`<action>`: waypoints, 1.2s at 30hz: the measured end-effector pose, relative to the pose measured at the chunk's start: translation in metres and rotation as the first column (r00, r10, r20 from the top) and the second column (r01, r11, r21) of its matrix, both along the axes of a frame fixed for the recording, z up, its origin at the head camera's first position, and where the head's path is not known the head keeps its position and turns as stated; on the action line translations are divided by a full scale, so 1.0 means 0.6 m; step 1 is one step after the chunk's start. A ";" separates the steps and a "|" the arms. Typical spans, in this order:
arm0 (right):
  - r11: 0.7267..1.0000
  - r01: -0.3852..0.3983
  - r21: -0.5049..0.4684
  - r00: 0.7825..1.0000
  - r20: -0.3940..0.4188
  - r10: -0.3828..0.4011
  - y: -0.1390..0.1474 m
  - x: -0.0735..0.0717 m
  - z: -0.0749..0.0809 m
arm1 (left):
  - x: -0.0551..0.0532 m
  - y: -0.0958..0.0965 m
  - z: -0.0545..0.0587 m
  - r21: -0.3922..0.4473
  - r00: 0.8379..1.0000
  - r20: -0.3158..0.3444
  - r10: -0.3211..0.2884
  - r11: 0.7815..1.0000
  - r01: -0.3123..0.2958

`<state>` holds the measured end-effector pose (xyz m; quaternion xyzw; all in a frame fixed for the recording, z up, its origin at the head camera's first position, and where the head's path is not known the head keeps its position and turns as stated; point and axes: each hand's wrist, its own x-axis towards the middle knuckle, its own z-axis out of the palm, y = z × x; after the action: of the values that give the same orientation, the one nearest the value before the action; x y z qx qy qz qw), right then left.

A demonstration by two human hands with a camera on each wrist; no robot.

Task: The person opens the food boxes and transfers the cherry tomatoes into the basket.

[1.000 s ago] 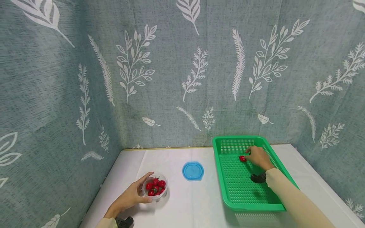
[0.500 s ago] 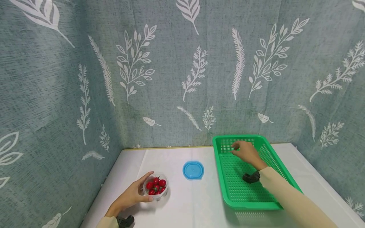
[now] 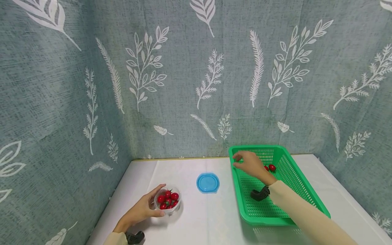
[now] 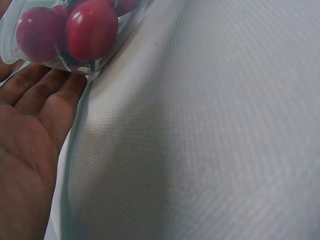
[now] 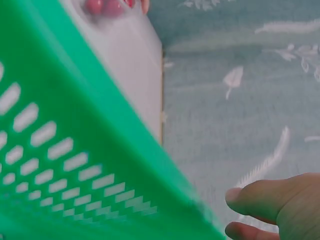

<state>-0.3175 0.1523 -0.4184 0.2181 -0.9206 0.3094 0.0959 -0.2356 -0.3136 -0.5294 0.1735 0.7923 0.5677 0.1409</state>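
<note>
Well, looks only partly done to me: two cherry tomatoes (image 3: 272, 167) show in the green basket (image 3: 269, 222), more crowd the clear tub (image 3: 169, 212) the left hand (image 3: 141, 208) grips, and the right hand (image 3: 249, 164) hovers empty, loosely parted.

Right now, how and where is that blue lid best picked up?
I'd pinch the blue lid by opposite edges of its rim, coming from above and the right: it lies flat on the table, so sliding under looks hard. The right hand, which appears empty, is the likelier choice, since the left hand holds the clear cup.
</note>
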 end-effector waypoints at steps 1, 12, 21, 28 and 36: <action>1.000 -0.001 0.003 1.000 0.003 0.001 -0.005 0.001 0.001 | 0.000 0.000 0.000 0.002 1.000 0.000 0.000 1.000 0.000; 0.999 -0.049 0.024 0.999 0.018 0.048 -0.066 0.020 0.011 | 0.002 0.002 0.004 -0.038 1.000 -0.014 0.010 0.999 -0.011; 0.993 -0.114 0.002 0.993 0.002 0.114 -0.110 0.031 0.012 | 0.004 0.003 0.006 -0.024 1.000 -0.009 0.017 1.000 -0.017; 0.986 -0.168 -0.008 0.986 -0.010 0.167 -0.144 0.041 0.010 | 0.003 0.004 0.004 -0.031 1.000 -0.013 0.022 0.999 -0.023; 0.975 -0.224 -0.017 0.975 0.001 0.224 -0.185 0.051 0.002 | 0.001 0.003 0.002 -0.034 1.000 -0.006 0.021 0.999 -0.021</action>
<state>-0.2870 0.0412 -0.4172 0.3191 -0.8878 0.3261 0.0610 -0.2351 -0.3119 -0.5283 0.1642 0.8039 0.5553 0.1357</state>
